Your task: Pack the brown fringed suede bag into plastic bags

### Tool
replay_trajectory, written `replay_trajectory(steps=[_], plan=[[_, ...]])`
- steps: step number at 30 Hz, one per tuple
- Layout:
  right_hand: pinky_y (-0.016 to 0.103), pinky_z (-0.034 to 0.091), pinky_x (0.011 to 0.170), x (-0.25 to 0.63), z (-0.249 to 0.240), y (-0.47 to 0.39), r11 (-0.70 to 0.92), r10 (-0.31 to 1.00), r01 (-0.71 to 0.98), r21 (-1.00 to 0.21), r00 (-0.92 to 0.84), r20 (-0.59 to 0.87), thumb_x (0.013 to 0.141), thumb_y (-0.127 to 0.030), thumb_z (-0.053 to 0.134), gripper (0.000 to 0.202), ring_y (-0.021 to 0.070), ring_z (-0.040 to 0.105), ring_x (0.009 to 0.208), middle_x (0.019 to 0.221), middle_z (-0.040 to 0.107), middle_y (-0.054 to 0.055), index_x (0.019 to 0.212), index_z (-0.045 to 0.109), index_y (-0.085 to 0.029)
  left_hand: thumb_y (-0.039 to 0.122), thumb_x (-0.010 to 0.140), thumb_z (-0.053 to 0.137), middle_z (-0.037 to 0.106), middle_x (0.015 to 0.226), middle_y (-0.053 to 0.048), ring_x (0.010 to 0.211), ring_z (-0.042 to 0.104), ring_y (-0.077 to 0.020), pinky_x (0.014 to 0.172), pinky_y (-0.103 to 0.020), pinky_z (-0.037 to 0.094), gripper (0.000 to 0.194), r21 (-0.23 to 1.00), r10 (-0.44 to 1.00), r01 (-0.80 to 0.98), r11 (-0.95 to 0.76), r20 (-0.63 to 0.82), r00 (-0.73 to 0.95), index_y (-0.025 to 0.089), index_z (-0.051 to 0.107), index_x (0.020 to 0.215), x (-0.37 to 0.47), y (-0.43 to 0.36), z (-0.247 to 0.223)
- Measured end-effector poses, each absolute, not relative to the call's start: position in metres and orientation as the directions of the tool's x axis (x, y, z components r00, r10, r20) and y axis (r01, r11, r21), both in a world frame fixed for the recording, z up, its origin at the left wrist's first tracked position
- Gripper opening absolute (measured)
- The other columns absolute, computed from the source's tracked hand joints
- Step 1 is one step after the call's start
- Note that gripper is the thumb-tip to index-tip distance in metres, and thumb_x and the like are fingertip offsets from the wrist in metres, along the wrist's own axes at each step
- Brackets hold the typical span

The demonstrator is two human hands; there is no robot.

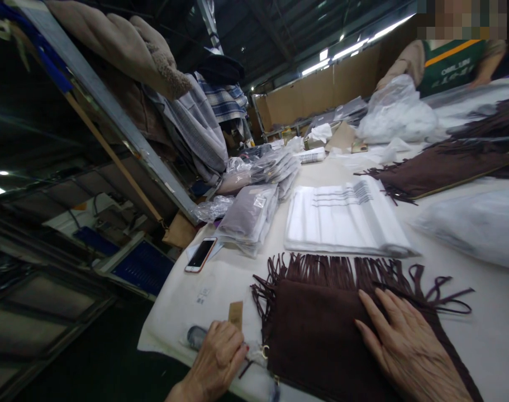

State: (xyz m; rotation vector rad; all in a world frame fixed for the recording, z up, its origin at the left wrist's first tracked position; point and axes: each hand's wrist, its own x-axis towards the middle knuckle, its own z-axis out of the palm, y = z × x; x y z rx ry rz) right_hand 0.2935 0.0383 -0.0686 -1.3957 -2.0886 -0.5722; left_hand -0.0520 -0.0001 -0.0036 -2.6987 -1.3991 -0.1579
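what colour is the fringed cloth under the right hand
Dark brown; the fringed cloth lies flat beneath the right hand, seen best in the head view.

- Left hand (218,357) sits low and near the body, fingers curled inward in a loose pinch, wrist bent.
- Right hand (407,349) lies flat, palm down, fingers spread forward.

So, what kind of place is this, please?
Probably a garment packing workshop: stacks of bagged clothes, a pile of empty plastic bags, and the right hand flat on a brown fringed piece on the table.
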Motion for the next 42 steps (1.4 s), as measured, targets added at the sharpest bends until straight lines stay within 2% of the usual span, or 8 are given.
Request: replay_trajectory(steps=[7,13,17,21,25,34,39,42], plan=[[0.05,0.042,0.093,0.292,-0.061,0.038,0.336,0.689,0.94,0.061,-0.289,0.665,0.089,-0.031,0.04,0.042,0.0356,0.052,0.111,0.116,0.056,0.026,0.114,0.058,-0.003,0.022,0.073,0.062,0.058,0.087,-0.002,0.083,0.053,-0.0185,0.082,-0.035,0.037,0.02,0.123,0.902,0.896,-0.426,-0.024,0.432,0.019,0.051,0.09,-0.041,-0.016,-0.001],[0.05,0.043,0.092,0.292,-0.06,0.037,0.336,0.68,0.936,0.103,-0.316,0.662,0.088,-0.028,0.043,0.04,0.0359,0.052,0.109,0.115,0.055,0.026,0.116,0.057,-0.002,0.003,0.063,0.042,0.053,0.08,-0.005,0.078,0.047,-0.0207,0.073,-0.036,0.034,0.018,0.127,0.952,0.945,-0.303,-0.01,0.306,0.018,0.046,0.072,-0.021,-0.016,-0.016],[0.05,0.044,0.089,0.292,-0.058,0.037,0.345,0.653,0.934,0.091,-0.308,0.692,0.088,-0.029,0.043,0.04,0.0362,0.053,0.106,0.113,0.056,0.026,0.113,0.059,-0.002,0.003,0.06,0.04,0.051,0.081,-0.005,0.079,0.049,-0.0192,0.07,-0.031,0.037,0.022,0.307,0.961,0.913,-0.269,0.02,0.276,0.02,0.043,0.073,-0.018,-0.023,-0.008],[0.05,0.043,0.09,0.293,-0.058,0.037,0.364,0.65,0.929,0.072,-0.308,0.695,0.088,-0.03,0.043,0.04,0.0358,0.053,0.106,0.113,0.056,0.026,0.112,0.06,-0.002,0.008,0.059,0.044,0.045,0.061,0.003,0.061,0.049,-0.0148,0.054,-0.025,0.032,0.018,0.509,0.98,0.849,0.14,-0.197,-0.044,0.023,0.034,0.062,-0.005,-0.025,0.007],[0.049,0.042,0.093,0.293,-0.06,0.037,0.355,0.676,0.934,0.05,-0.293,0.677,0.088,-0.031,0.043,0.041,0.0348,0.052,0.109,0.115,0.056,0.025,0.114,0.059,-0.003,0.013,0.059,0.046,0.053,0.062,0.007,0.048,0.051,-0.0132,0.041,-0.021,0.029,0.023,0.672,0.832,0.504,0.542,-0.515,-0.208,0.023,0.039,0.078,0.004,-0.021,0.013],[0.049,0.043,0.092,0.294,-0.06,0.037,0.359,0.679,0.933,0.033,-0.285,0.677,0.088,-0.031,0.044,0.041,0.0357,0.052,0.108,0.116,0.055,0.025,0.113,0.06,-0.002,0.004,0.065,0.043,0.067,0.101,-0.006,0.096,0.061,-0.0232,0.082,-0.029,0.039,0.049,0.431,0.939,0.889,0.156,-0.345,0.003,0.023,0.061,0.107,0.003,-0.027,0.033],[0.049,0.043,0.091,0.294,-0.059,0.036,0.363,0.68,0.931,0.023,-0.282,0.677,0.088,-0.03,0.043,0.04,0.0352,0.053,0.107,0.115,0.056,0.025,0.112,0.06,-0.003,0.017,0.062,0.057,0.067,0.072,-0.002,0.062,0.06,-0.0151,0.054,-0.02,0.038,0.02,0.7,0.838,0.491,0.519,-0.529,-0.131,0.016,0.057,0.083,0.003,-0.029,0.028],[0.048,0.042,0.093,0.294,-0.059,0.036,0.358,0.691,0.934,0.01,-0.272,0.67,0.089,-0.031,0.042,0.04,0.0342,0.053,0.109,0.116,0.056,0.024,0.114,0.059,-0.004,0.037,0.068,0.062,0.068,0.072,-0.007,0.048,0.057,-0.0114,0.037,-0.015,0.026,0.029,0.661,0.669,0.105,0.743,-0.737,-0.093,0.013,0.056,0.083,-0.001,-0.026,0.023]])
